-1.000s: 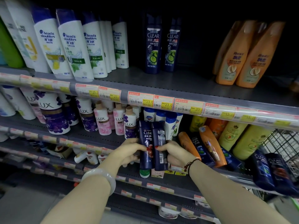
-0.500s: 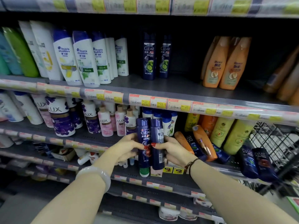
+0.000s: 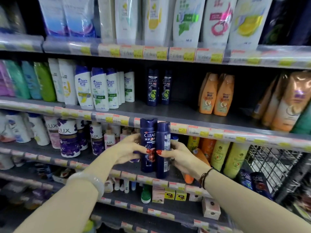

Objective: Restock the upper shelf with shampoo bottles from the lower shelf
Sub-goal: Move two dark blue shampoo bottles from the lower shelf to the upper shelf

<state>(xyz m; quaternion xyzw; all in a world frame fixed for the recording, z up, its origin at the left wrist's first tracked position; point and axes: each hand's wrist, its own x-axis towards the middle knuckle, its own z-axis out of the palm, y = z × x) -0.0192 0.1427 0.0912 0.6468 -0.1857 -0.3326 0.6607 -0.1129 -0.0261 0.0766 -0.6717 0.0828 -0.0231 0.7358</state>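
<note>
Two dark blue Clear shampoo bottles stand side by side in front of the lower shelf, pressed together. My left hand (image 3: 127, 148) grips the left bottle (image 3: 148, 132), label facing me. My right hand (image 3: 178, 155) grips the right bottle (image 3: 162, 132), back label showing. Their caps reach the price strip of the upper shelf (image 3: 183, 113). On that upper shelf two more Clear bottles (image 3: 159, 87) stand upright at the back, with bare shelf around them.
White Head & Shoulders bottles (image 3: 99, 91) stand left of the gap, orange bottles (image 3: 216, 95) to its right. Lux bottles (image 3: 69, 138) and yellow-green bottles (image 3: 228, 157) fill the lower shelf. A wire cart (image 3: 272, 163) with more Clear bottles sits at right.
Both hands have lifted the two Clear bottles upward from the lower shelf to the edge of the upper shelf. The view has tilted up, showing a higher shelf.
</note>
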